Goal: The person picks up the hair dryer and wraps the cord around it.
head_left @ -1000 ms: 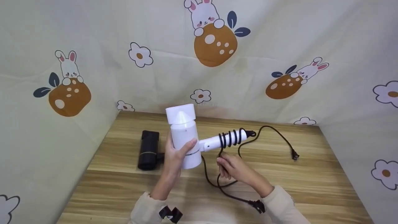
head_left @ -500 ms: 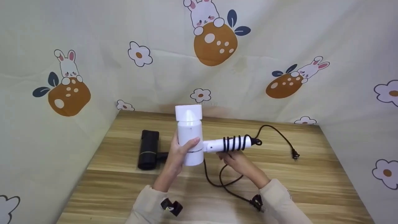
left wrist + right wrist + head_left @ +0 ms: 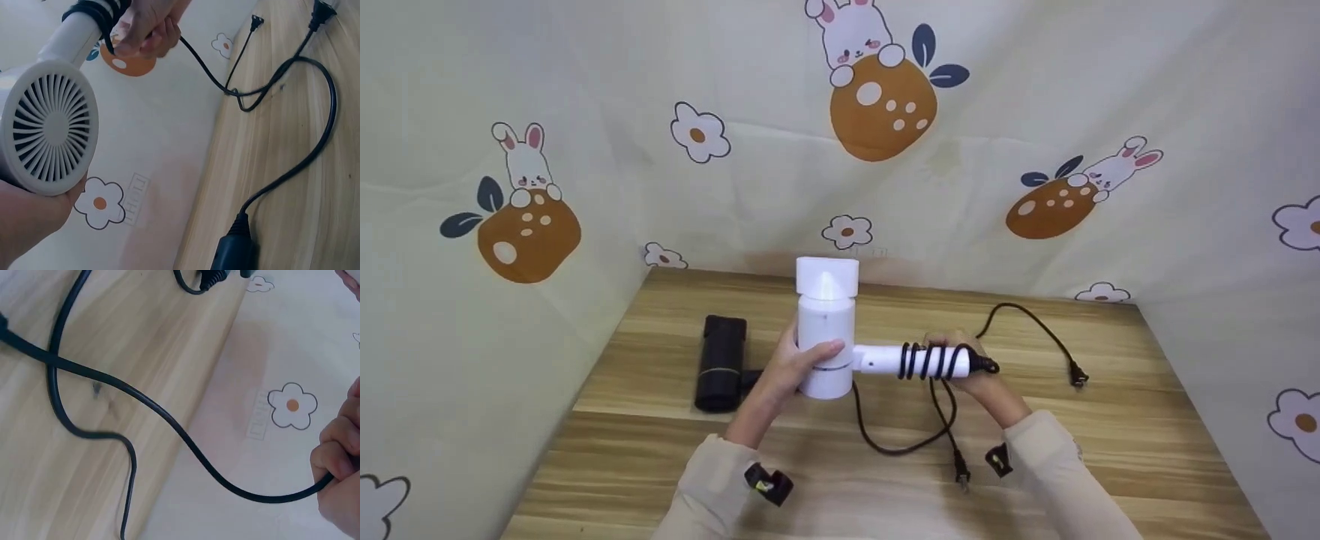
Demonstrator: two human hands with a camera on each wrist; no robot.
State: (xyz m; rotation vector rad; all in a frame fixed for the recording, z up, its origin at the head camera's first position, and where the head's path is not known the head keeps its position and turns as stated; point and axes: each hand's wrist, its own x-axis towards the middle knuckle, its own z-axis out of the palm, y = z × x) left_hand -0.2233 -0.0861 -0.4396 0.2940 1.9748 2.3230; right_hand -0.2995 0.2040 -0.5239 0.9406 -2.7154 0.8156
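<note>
A white hair dryer [image 3: 826,330] is held over the table, its nozzle pointing to the back and its handle [image 3: 877,359] to the right. My left hand [image 3: 791,367] grips the barrel, thumb across the front. Black cord [image 3: 926,361] is wound in several turns round the handle. Behind that handle my right hand [image 3: 952,340] is partly hidden; the right wrist view shows its curled fingers [image 3: 337,439] gripping the cord. The loose end hangs down to a plug [image 3: 962,472]. In the left wrist view the dryer's vented rear grille [image 3: 56,128] faces the camera.
A black hair dryer [image 3: 721,364] lies on the wooden table [image 3: 622,465] at the left. Its black cord [image 3: 889,451] runs right, passing under the hanging cord, to a plug [image 3: 1078,375]. Patterned cloth [image 3: 765,172] encloses the table's back and sides.
The white hair dryer has shifted right and its handle has levelled. My right hand has gone from below the handle to behind it, taking the cord along. The hanging plug has moved slightly left.
</note>
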